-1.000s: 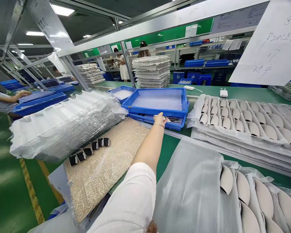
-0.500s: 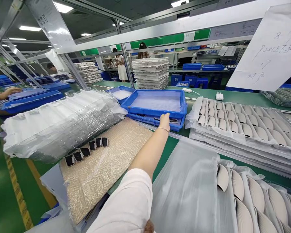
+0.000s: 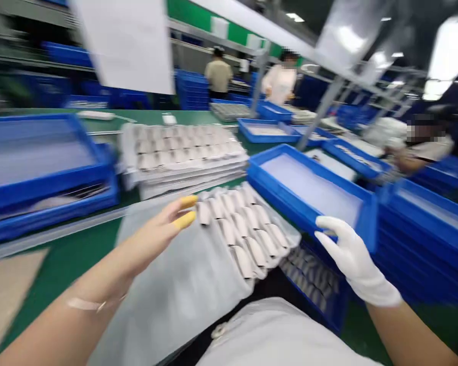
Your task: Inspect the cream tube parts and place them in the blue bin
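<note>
My left hand [image 3: 170, 218], with yellow covers on its thumb and a finger, is over a translucent sheet [image 3: 183, 290]. Its fingertips are apart, beside the nearest of several pale curved pieces [image 3: 228, 231] lying in rows. I see nothing between the fingers. On the right, my right hand [image 3: 351, 256] wears a white glove, thumb and fingers spread. It is at the near edge of a blue tray [image 3: 277, 195] lined with a white sheet; blur hides whether it touches the rim.
Stacked blue trays [image 3: 48, 175] stand at the left. Behind the sheet lies a layered stack of similar pieces [image 3: 183, 152]. More blue trays [image 3: 423, 254] rise on the right. A hanging paper [image 3: 125, 46] is at upper left. Co-workers [image 3: 218, 73] are in the background.
My view has swung right. My left hand has left the stacked blue trays and is now over the translucent sheet. My gloved right hand has come into view.
</note>
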Tool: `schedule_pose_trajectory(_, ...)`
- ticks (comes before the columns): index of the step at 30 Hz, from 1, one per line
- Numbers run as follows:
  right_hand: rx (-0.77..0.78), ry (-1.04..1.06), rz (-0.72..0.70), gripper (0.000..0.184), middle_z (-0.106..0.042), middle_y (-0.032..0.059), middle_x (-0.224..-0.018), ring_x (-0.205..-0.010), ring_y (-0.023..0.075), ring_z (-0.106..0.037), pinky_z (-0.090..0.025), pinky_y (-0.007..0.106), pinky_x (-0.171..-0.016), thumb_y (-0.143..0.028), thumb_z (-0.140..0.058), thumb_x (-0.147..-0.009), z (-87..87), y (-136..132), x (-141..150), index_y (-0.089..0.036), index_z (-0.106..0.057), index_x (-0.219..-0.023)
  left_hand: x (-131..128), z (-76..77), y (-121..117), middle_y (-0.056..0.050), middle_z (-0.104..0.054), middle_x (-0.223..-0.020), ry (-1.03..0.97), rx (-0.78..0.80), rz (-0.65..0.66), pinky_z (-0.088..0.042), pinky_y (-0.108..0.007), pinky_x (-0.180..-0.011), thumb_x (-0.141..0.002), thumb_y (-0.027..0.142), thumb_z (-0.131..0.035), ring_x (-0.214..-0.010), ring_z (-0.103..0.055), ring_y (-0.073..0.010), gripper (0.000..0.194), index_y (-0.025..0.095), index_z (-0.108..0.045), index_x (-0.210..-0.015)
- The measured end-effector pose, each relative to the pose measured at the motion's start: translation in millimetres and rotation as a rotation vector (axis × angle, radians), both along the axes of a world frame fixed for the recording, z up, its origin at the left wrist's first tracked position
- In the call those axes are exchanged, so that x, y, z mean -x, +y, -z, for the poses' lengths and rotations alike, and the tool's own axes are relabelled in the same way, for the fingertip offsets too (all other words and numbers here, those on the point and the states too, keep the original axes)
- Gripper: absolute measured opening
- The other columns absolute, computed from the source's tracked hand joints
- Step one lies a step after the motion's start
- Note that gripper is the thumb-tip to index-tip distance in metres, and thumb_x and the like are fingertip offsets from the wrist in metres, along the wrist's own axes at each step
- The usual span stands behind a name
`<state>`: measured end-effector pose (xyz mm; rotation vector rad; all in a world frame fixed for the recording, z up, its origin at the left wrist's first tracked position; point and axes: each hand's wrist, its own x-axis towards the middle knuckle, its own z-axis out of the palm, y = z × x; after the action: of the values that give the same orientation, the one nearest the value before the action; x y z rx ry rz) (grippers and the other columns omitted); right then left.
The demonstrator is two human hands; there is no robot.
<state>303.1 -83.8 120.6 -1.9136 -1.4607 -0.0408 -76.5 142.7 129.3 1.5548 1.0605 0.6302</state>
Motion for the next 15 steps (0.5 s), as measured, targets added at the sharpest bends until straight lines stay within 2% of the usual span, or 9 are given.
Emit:
schedule_pose_trajectory(3,-0.189,0.163,0.476,0.044,-0.067,0.0114,-0.119,-0.109,0.0276,-0.066,-0.051,0.049,-0.100,-0.047,-0.065,-0.086,4.0,-33.8,-67.8,-0.021,-0.062,-0.121,-26.1,6.7,-9.6,-0.011,-0.057,-0.145,0.192,-0.057,0.142,-0.048,-0.055,-0.104,-0.079,0.064,-0.064,-0.131,-0.053,-0.0392,0.067,0.032,-0.057,-0.138)
schedule_pose_trajectory(5,-0.327,0.290,0.696,0.048,-0.065,0.0128,-0.119,-0.114,0.0274,-0.063,-0.049,0.047,-0.103,-0.048,-0.068,-0.080,10.9,-55.1,-106.7,-0.018,-0.059,-0.117,-52.3,10.8,-21.6,-0.013,-0.058,-0.142,0.235,-0.114,0.234,-0.052,-0.053,-0.100,-0.080,0.066,-0.060,-0.129,-0.056,-0.0386,0.067,0.030,-0.058,-0.137)
schedule_pose_trajectory(6,-0.348,0.414,0.765,0.049,-0.064,0.0122,-0.118,-0.115,0.0263,-0.062,-0.050,0.045,-0.100,-0.049,-0.068,-0.079,16.4,-64.1,-121.3,-0.019,-0.057,-0.115,-68.0,12.9,-28.4,-0.013,-0.058,-0.142,0.249,-0.155,0.286,-0.053,-0.052,-0.099,-0.081,0.066,-0.058,-0.127,-0.058,-0.0378,0.066,0.029,-0.058,-0.136)
schedule_pose_trajectory(7,-0.327,0.558,0.793,0.047,-0.064,0.0108,-0.114,-0.111,0.0249,-0.063,-0.053,0.042,-0.095,-0.052,-0.067,-0.079,23.1,-71.4,-132.2,-0.020,-0.056,-0.112,-85.2,15.1,-35.2,-0.013,-0.058,-0.141,0.261,-0.209,0.345,-0.053,-0.052,-0.099,-0.083,0.065,-0.056,-0.125,-0.059,-0.0367,0.064,0.028,-0.058,-0.135)
schedule_pose_trajectory(9,-0.223,0.798,0.758,0.044,-0.066,0.0078,-0.094,-0.091,0.0225,-0.068,-0.058,0.036,-0.076,-0.058,-0.067,-0.079,38.4,-80.4,-143.8,-0.021,-0.056,-0.100,-123.8,19.8,-48.9,-0.013,-0.060,-0.138,0.274,-0.360,0.466,-0.050,-0.052,-0.103,-0.086,0.059,-0.052,-0.125,-0.059,-0.0345,0.058,0.026,-0.059,-0.133)
schedule_pose_trajectory(12,-0.098,1.002,0.650,0.045,-0.061,0.0035,-0.065,-0.058,0.0191,-0.064,-0.052,0.028,-0.050,-0.061,-0.071,-0.076,57.7,-80.9,-146.6,-0.020,-0.055,-0.082,-186.2,28.1,-73.2,-0.015,-0.060,-0.136,0.260,-0.638,0.635,-0.043,-0.053,-0.111,-0.089,0.046,-0.053,-0.131,-0.053,-0.0335,0.050,0.020,-0.059,-0.131)
schedule_pose_trajectory(15,-0.097,1.101,0.577,0.041,-0.054,-0.0010,-0.054,-0.045,0.0143,-0.054,-0.045,0.024,-0.042,-0.055,-0.074,-0.077,65.9,-74.9,-145.3,-0.020,-0.053,-0.075,-243.7,39.4,-104.7,-0.018,-0.055,-0.143,0.269,-0.866,0.794,-0.037,-0.051,-0.116,-0.089,0.032,-0.055,-0.139,-0.046,-0.0333,0.049,0.014,-0.056,-0.135)
